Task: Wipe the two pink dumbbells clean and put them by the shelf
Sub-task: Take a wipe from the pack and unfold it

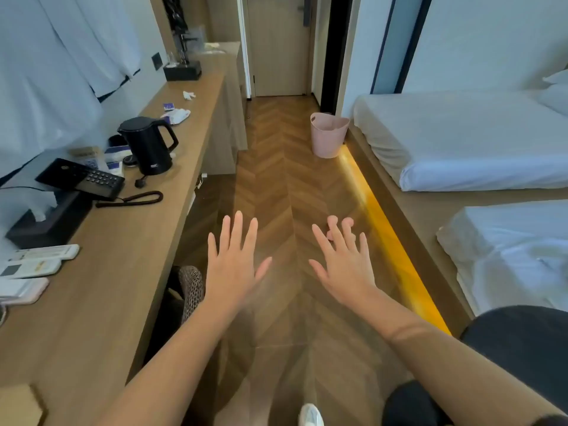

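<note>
Both my hands are stretched out over the wooden floor, palms down and fingers spread. My left hand (pixel 232 265) holds nothing. My right hand (pixel 344 265) is empty too. Just past its fingertips, small pink rounded shapes (pixel 348 222) lie on the floor and look like parts of the pink dumbbells. The hand hides most of them, so I cannot tell how many there are. No cloth is in either hand. The long wooden shelf (pixel 101 302) runs along the left wall.
On the shelf stand a black kettle (pixel 150 146), a black telephone (pixel 80 179), a tissue box (pixel 46 222), remote controls (pixel 40 259) and crumpled tissues (pixel 179 115). A pink bin (pixel 327 135) stands by the bed (pixel 461 139). A second bed is at near right.
</note>
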Available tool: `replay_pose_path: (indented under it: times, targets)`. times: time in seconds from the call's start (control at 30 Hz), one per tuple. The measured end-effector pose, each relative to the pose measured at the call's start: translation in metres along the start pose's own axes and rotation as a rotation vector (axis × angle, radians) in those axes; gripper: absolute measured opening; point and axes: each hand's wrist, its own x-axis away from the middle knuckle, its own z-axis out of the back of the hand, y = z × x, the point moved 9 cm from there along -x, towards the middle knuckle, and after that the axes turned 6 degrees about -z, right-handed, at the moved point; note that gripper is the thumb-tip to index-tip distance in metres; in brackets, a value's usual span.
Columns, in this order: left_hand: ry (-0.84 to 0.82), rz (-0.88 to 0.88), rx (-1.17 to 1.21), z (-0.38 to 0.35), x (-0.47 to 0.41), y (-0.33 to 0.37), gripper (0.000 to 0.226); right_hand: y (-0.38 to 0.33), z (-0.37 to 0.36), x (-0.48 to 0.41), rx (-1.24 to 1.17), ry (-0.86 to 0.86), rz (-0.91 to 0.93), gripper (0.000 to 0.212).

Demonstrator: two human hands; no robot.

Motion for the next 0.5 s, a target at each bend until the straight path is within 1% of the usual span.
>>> replay_pose_path:
  times: [0.1, 0.2, 0.37, 0.5]
  targets:
    - [-0.065, 0.015, 0.007, -0.027, -0.037, -0.001, 0.08, 0.015, -0.016, -0.042, -0.011, 0.02, 0.0, 0.069]
    - [-0.104, 0.015, -0.013, -0.047, -0.071, -0.004, 0.08, 0.022, -0.036, -0.085, 0.005, 0.007, 0.046, 0.069]
    - [-0.112, 0.065, -0.038, -0.067, -0.109, -0.022, 0.079, 0.026, -0.052, -0.147, 0.046, -0.018, 0.061, 0.068]
    - [-0.129, 0.106, -0.034, -0.078, -0.137, -0.035, 0.079, 0.022, -0.051, -0.184, 0.034, 0.005, 0.066, 0.068]
